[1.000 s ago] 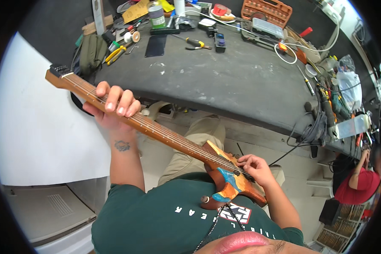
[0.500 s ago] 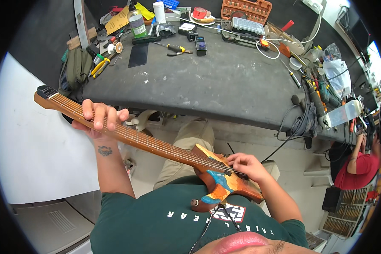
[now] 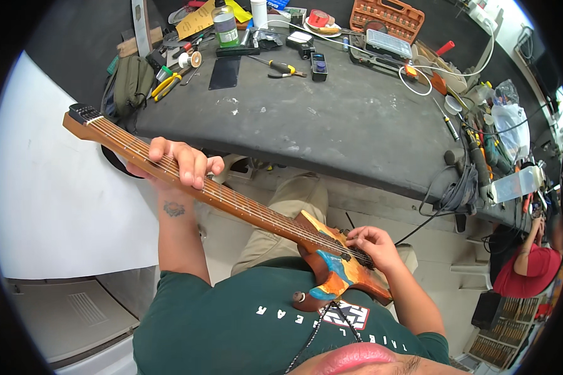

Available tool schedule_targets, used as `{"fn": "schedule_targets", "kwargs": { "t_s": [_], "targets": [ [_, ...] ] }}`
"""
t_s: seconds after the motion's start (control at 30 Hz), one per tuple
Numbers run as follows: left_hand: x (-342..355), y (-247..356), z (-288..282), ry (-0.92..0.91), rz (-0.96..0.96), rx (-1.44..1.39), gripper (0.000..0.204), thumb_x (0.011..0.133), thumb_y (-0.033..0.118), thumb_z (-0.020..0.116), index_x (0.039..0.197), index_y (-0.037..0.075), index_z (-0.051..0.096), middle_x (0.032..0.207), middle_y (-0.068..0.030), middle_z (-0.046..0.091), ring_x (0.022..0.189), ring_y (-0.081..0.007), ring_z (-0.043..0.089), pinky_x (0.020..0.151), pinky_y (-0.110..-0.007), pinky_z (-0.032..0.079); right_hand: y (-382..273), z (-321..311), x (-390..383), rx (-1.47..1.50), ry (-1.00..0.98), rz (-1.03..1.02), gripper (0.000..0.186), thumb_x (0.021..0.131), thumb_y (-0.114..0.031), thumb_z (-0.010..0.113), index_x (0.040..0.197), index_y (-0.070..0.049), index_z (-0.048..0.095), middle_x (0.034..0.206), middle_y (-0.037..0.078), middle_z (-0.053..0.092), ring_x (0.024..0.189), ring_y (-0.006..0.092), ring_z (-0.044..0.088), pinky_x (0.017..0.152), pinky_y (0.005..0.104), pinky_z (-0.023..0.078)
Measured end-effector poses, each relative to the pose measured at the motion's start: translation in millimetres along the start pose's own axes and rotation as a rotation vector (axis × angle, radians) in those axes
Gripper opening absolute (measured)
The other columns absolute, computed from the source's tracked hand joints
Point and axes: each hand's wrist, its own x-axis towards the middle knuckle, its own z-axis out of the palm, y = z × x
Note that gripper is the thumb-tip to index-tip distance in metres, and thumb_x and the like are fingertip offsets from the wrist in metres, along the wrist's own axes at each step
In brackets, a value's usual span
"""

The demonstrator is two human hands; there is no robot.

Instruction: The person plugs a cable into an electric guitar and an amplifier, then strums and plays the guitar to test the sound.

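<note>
I hold an electric guitar (image 3: pixel 256 215) slantwise in front of me, its body (image 3: pixel 343 270), patterned in blue, orange and brown, against my dark green shirt (image 3: pixel 231 319) and its headstock (image 3: pixel 81 115) pointing up to the left. My left hand (image 3: pixel 181 165) is wrapped around the neck, fingers curled over the strings and the little finger standing off. My right hand (image 3: pixel 374 245) is over the body, fingers bent and bunched by the strings; I cannot tell whether anything is pinched between them. Past the guitar lies the dark worktop (image 3: pixel 306 119), with yellow-handled pliers (image 3: pixel 283 67) just beside a small black box (image 3: pixel 319 67). Behind them are a green bottle (image 3: pixel 226 26) and an open orange case (image 3: pixel 386 19). Off to my right, a person in a red shirt (image 3: pixel 530 272) sits.
</note>
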Motion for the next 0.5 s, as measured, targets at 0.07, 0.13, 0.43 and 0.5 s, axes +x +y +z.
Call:
{"fn": "schedule_targets", "kwargs": {
  "t_s": [0.07,0.13,0.43,0.5],
  "targets": [
    [1.8,1.5,-2.3,-0.017,-0.001,-0.02,0.061,0.099,0.064,0.066,0.142,0.022,0.068,0.122,-0.0252,0.075,0.119,-0.0419,0.071,0.11,-0.065,0.039,-0.2,-3.5,-3.0,0.04,-0.113,-0.081,0.013,0.095,-0.009,0.071,0.084,-0.004,0.065,0.138,0.012,0.063,0.115,0.019,0.065,0.101,0.0371,0.052],
    [-0.4,2.0,-5.3,-0.004,-0.012,-0.044,0.062,0.098,0.064,0.068,0.143,0.021,0.068,0.124,-0.0258,0.075,0.125,-0.0436,0.069,0.114,-0.068,0.035,-0.2,-4.0,-8.1,0.026,-0.152,-0.037,0.012,0.094,-0.009,0.071,0.084,-0.005,0.065,0.138,0.012,0.063,0.117,0.0191,0.062,0.104,0.0375,0.049],
    [7.9,15.0,-17.4,-0.139,-0.044,0.028,0.054,0.1,0.051,0.072,0.143,0.019,0.069,0.121,-0.0235,0.077,0.142,-0.0467,0.056,0.121,-0.076,0.02,-1.8,-0.1,4.9,0.045,-0.128,-0.054,0.011,0.094,-0.008,0.073,0.087,-0.002,0.066,0.131,0.016,0.067,0.128,0.0282,0.063,0.114,0.0443,0.046],
    [8.3,16.2,-21.1,-0.155,-0.061,0.039,0.055,0.1,0.05,0.072,0.146,0.021,0.067,0.123,-0.024,0.076,0.142,-0.047,0.056,0.121,-0.077,0.019,-1.9,1.0,-4.0,0.12,-0.204,-0.094,0.016,0.097,-0.011,0.073,0.086,-0.003,0.065,0.134,0.016,0.065,0.129,0.0267,0.061,0.115,0.044,0.045]
  ]
}}
